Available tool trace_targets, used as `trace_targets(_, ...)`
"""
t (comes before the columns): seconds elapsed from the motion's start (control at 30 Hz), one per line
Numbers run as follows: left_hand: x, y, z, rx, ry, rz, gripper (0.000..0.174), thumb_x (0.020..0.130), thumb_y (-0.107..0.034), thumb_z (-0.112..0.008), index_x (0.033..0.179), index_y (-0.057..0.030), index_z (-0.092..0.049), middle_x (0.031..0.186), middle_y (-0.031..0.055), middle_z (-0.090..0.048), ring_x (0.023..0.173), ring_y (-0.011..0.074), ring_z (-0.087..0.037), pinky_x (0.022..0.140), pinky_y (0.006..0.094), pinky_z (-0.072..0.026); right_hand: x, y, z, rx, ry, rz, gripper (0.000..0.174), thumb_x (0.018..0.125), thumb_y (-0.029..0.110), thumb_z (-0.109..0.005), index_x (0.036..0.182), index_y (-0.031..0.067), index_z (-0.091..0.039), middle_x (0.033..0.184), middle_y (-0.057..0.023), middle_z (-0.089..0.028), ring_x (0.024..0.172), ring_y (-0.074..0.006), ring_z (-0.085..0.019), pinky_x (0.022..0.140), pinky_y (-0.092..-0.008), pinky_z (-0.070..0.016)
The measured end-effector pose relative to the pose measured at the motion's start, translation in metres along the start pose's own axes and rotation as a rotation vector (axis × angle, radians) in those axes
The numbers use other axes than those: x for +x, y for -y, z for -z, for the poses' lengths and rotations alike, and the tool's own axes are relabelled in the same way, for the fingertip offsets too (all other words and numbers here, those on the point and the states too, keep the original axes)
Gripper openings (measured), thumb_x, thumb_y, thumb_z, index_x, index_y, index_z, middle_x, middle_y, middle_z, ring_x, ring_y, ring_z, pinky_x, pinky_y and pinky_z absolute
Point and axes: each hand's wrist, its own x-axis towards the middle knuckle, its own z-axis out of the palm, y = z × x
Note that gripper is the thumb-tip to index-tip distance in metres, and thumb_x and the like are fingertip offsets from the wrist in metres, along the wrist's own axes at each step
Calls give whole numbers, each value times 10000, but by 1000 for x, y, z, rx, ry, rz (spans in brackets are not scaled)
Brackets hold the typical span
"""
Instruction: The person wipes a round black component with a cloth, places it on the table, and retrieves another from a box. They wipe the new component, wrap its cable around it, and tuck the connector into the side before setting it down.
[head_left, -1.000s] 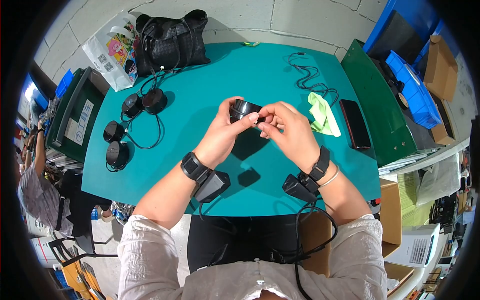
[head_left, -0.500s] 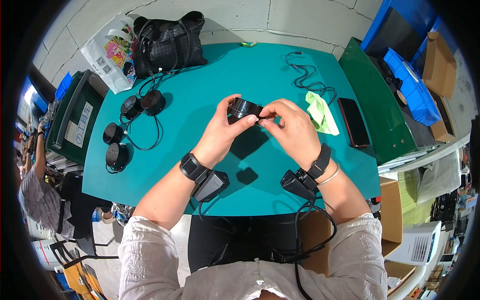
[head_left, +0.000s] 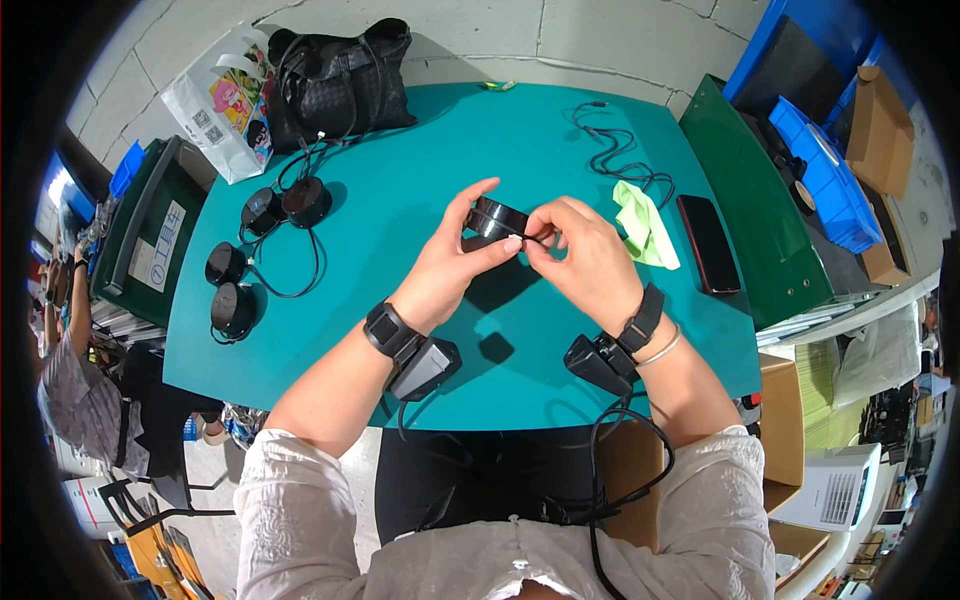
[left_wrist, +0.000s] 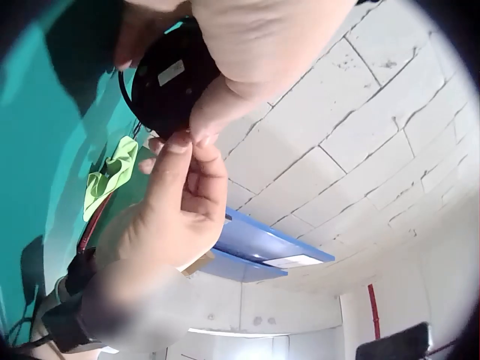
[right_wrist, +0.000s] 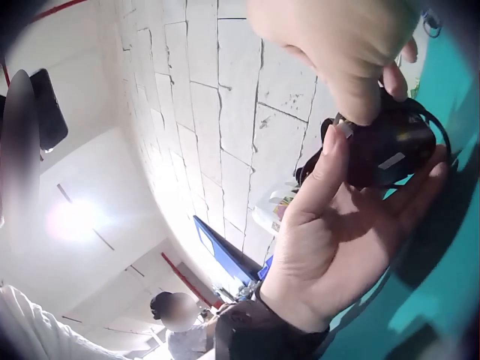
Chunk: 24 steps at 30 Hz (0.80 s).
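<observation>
Above the table, my left hand (head_left: 447,260) holds a round black device (head_left: 500,217) with a glossy side wall. Its thumb lies along the lower edge, and the fingers wrap the far side. My right hand (head_left: 588,262) pinches a thin black cable (head_left: 537,238) with thumb and forefinger, right beside the left thumb tip. A small white connector (head_left: 516,238) shows at that spot. The device's flat face (left_wrist: 161,90) carries a small pale label (left_wrist: 171,73) in the left wrist view. In the right wrist view, a dark cable (right_wrist: 444,129) curves round the device's edge.
Several similar black round devices (head_left: 233,309) with cables lie at left on the green table (head_left: 420,150). Behind them stand a black handbag (head_left: 340,85) and a printed paper bag (head_left: 215,120). At right are a light green cloth (head_left: 646,228), a phone (head_left: 707,245) and a coiled cable (head_left: 625,155).
My left forefinger has straightened and lifted from the device's far rim. The device has shifted slightly to the right, and the right fingers have moved a little along with the cable.
</observation>
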Motion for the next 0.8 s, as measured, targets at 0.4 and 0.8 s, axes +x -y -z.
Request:
trace_targets(0.4,3,3,0,-99,-17,73,558,853,-26,-692,1341,-72,-425,1108,79,-516,1014,161,-584,905,322,-537,-1,0,2,-345,-87,189,207,741,64,-688,867,72,-524,815,-73,-563,760,-270,-610,625,-373,-510)
trace_targets(0.8,-5,3,-9,-203,-76,42,599,839,-79,-733,1336,-37,-403,1125,83,-537,1024,140,-555,918,299,-471,0,5,0,-412,-164,274,236,686,15,-663,851,61,-501,792,-87,-537,755,-282,-594,653,-384,-508)
